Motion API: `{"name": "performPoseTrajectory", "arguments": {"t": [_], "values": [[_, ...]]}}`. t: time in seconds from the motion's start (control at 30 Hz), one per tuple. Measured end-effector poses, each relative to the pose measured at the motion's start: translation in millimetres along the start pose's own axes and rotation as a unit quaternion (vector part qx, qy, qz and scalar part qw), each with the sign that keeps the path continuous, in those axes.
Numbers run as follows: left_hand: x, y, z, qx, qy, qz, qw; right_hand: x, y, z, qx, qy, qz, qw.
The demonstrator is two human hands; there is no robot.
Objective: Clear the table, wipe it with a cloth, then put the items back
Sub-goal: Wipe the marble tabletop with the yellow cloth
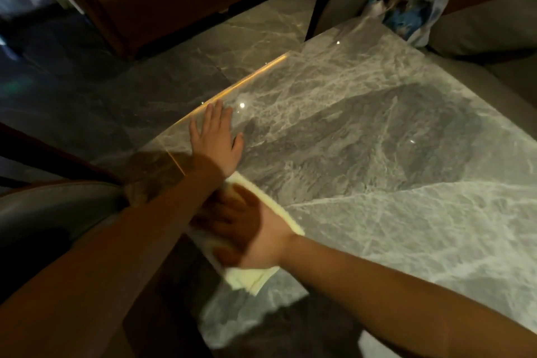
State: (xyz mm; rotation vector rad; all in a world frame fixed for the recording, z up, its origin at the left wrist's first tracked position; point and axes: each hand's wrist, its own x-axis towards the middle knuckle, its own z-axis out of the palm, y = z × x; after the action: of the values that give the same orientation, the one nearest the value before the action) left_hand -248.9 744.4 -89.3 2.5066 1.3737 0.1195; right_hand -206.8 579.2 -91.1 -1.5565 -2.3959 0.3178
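Open table [377, 154] top, plastic bag [418, 3] beyond far corner.

**Grey marble tabletop with a cloth and two hands on it**

A grey marble-patterned tabletop [377, 131] with pale veining is seen from above, its glossy surface marked by small glints of light. The far-left edge is lit in a warm orange line. A pale yellow cloth [252, 276], folded flat, is laid on the near-left part of the tabletop. The cloth is pressed down by the right hand [247, 229], laid flat on it with the palm down. The left hand [216, 136] is rested flat directly on the bare surface near the lit edge, its fingers [210, 116] spread. A dark shadow is cast across the middle.
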Motion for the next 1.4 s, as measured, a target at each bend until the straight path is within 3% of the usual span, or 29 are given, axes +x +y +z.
{"name": "performPoseTrajectory", "arguments": {"t": [0.07, 0.17, 0.27, 0.43, 0.53, 0.67, 0.87, 1.0, 1.13, 1.3, 1.4], "values": [[10.9, 14.6, -5.7, -0.048, 0.010, 0.000, 0.999, 3.6, 39.0, -12.2, -0.007, -0.011, 0.057, 0.998], [33.8, 55.6, -11.4, -0.112, 0.023, 0.068, 0.991, -3.1, 99.3, -35.9, -0.060, -0.039, 0.168, 0.983], [50.1, 98.4, -1.8, -0.094, -0.010, 0.115, 0.989, -20.6, 151.1, -60.0, -0.063, -0.017, 0.268, 0.961], [61.2, 140.9, 29.7, -0.069, -0.055, 0.128, 0.988, -72.8, 251.0, -101.7, -0.069, 0.038, 0.457, 0.886], [72.7, 154.0, 42.7, -0.005, -0.038, 0.183, 0.982, -108.7, 297.6, -120.5, -0.078, 0.051, 0.512, 0.854], [78.9, 155.3, 56.8, 0.056, -0.023, 0.182, 0.981, -134.4, 335.6, -135.9, -0.092, 0.043, 0.540, 0.835], [77.8, 155.2, 59.3, 0.056, 0.002, 0.176, 0.983, -135.8, 326.1, -137.4, -0.098, 0.025, 0.513, 0.852], [78.7, 157.8, 53.1, 0.022, -0.018, 0.174, 0.984, -136.6, 277.3, -125.1, -0.079, -0.004, 0.442, 0.893], [78.3, 156.5, 47.3, -0.010, -0.041, 0.180, 0.983, -132.5, 200.8, -96.9, -0.072, -0.026, 0.349, 0.934], [74.0, 155.1, 41.3, -0.145, -0.006, 0.157, 0.977, -120.1, 67.8, -43.5, -0.040, -0.029, 0.236, 0.971], [69.5, 154.6, 39.1, -0.107, -0.011, 0.211, 0.972, -105.2, 2.4, -25.9, -0.025, -0.032, 0.166, 0.985]]}}
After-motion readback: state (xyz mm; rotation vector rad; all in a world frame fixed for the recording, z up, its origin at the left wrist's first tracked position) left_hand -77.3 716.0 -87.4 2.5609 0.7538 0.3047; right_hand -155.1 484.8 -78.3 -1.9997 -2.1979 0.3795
